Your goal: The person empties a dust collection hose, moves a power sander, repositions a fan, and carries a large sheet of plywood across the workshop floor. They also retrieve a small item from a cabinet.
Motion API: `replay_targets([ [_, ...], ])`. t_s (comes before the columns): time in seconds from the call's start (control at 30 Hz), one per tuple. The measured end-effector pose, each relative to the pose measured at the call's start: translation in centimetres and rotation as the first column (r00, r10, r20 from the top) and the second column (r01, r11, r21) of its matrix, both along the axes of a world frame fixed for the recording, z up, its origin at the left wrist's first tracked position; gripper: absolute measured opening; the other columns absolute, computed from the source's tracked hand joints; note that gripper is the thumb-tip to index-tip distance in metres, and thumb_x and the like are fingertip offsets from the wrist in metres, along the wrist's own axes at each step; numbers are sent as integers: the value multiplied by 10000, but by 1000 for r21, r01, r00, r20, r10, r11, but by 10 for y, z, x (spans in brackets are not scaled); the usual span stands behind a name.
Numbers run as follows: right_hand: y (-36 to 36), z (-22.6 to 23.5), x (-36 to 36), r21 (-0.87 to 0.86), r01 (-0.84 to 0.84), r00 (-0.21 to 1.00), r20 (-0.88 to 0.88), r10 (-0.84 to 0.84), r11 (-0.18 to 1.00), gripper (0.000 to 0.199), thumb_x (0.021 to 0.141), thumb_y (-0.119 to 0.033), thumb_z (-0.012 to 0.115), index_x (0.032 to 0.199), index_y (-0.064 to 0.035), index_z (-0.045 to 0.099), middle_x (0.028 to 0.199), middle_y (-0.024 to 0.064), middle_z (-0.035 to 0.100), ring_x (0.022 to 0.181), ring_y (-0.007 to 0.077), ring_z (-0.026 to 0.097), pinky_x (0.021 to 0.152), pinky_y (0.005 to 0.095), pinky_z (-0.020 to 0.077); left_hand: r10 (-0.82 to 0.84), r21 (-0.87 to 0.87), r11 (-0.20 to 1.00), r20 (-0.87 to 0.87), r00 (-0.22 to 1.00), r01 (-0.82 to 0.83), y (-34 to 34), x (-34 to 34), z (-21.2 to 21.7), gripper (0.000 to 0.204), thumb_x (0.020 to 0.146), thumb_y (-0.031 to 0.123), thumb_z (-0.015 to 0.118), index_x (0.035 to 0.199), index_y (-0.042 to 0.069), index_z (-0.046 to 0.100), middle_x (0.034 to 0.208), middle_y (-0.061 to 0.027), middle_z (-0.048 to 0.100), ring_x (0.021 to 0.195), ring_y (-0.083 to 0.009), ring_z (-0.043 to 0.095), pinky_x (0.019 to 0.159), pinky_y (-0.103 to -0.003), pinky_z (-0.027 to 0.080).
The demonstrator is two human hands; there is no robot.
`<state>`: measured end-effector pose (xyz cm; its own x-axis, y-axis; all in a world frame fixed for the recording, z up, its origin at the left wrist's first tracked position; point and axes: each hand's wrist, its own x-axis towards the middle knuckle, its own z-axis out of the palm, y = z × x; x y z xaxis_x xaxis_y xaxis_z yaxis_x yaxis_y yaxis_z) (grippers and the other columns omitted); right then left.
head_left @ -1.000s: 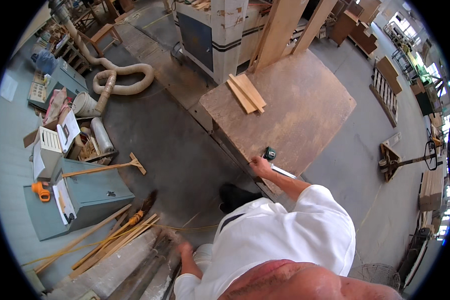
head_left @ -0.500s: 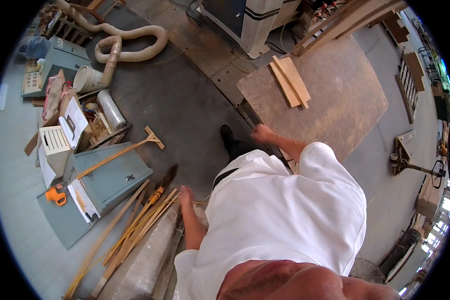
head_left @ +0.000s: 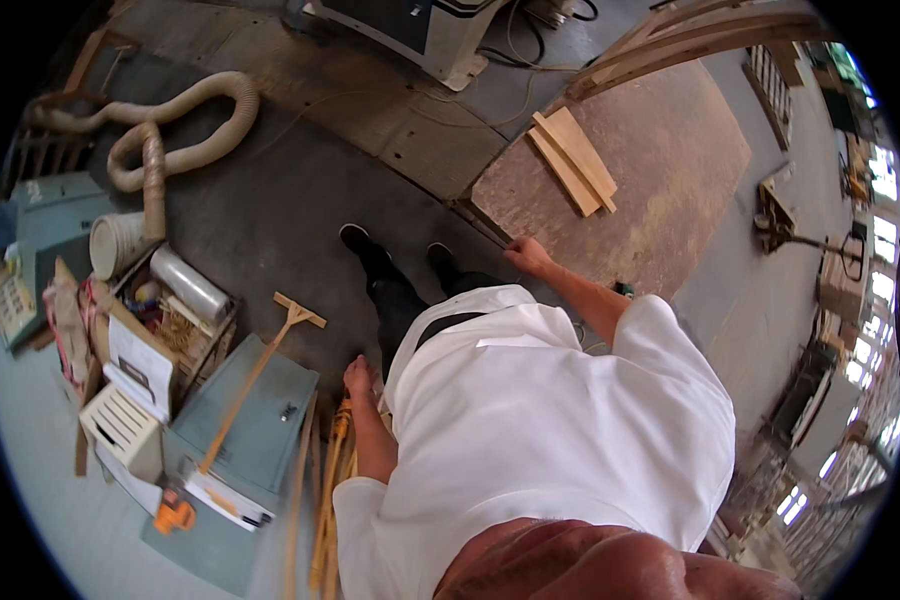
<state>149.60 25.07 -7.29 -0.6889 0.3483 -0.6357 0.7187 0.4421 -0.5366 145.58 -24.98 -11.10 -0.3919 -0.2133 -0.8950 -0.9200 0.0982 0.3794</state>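
My right hand (head_left: pixel 530 256) hangs beside the left edge of a brown worn tabletop (head_left: pixel 660 190), its fingers curled with nothing visible in them. Whether it touches the edge, I cannot tell. On that tabletop lie a few light wooden boards (head_left: pixel 575 165), one narrow strip on top of wider ones. Down at my left side, my left hand (head_left: pixel 361 376) is empty, with fingers loosely apart. It is nearest to long wooden strips (head_left: pixel 303 480) and a yellow-orange long-handled thing (head_left: pixel 335 450) partly hidden by my arm.
Left of me stands a grey-green cabinet (head_left: pixel 240 430) with a T-ended wooden stick (head_left: pixel 248 395) across it and an orange tool (head_left: pixel 175 512) nearby. Beyond are a white bucket (head_left: pixel 115 246) and a ribbed hose (head_left: pixel 225 95). A pallet jack (head_left: pixel 805 237) stands right; a machine (head_left: pixel 450 50) stands ahead.
My body has turned and shifted; both dark-shod feet now show, where only one did before. The right hand is nearer the tabletop's edge. The boards lie as before.
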Motion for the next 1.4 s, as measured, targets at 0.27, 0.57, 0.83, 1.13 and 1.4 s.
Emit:
replay_targets([
  [0.27, -46, 39, -4, -142, 449, 825, 445, -348, 882, 236, 830, -205, 582, 903, 14, 631, 793, 103, 650, 677, 174, 635, 549, 303, 523, -336, -81, 940, -82, 938, 330, -27, -240, -16, 270, 874, 249, 556, 710, 34, 568, 634, -41, 545, 522, -130, 519, 439, -279, 399],
  [0.57, -117, 41, -85, -284, 636, 768, 319, -555, 718, 289, 852, -216, 606, 1022, 17, 590, 805, 73, 621, 677, 168, 617, 589, 313, 525, -564, -202, 824, -377, 735, 529, 27, -458, 22, 268, 853, 269, 585, 927, 17, 634, 764, -70, 639, 656, -144, 604, 566, -273, 458],
  [0.83, -114, 59, -103, -229, 651, 751, 331, -571, 724, 312, 848, -220, 604, 1038, 26, 579, 825, 94, 641, 704, 165, 637, 595, 296, 529, -538, 116, 820, -182, 823, 561, 32, -393, -30, 213, 863, 231, 591, 961, 42, 611, 716, -22, 591, 604, -84, 555, 489, -230, 432],
  [1.13, -110, 74, -110, -170, 587, 777, 394, -491, 792, 263, 864, -214, 594, 1011, 4, 599, 808, 84, 643, 670, 151, 623, 564, 288, 515, -817, -145, 563, 50, 574, 814, -56, -293, -110, 428, 803, 378, 556, 987, 3, 648, 914, -173, 658, 849, -316, 625, 763, -399, 479],
  [1.4, -106, 49, -150, -363, 488, 872, 227, -433, 794, 256, 846, -209, 596, 979, 9, 611, 757, 61, 618, 639, 143, 605, 525, 278, 491, -705, -225, 705, -126, 698, 672, 3, -403, -14, 343, 805, 346, 567, 946, 51, 668, 953, -139, 657, 937, -289, 613, 810, -378, 472],
])
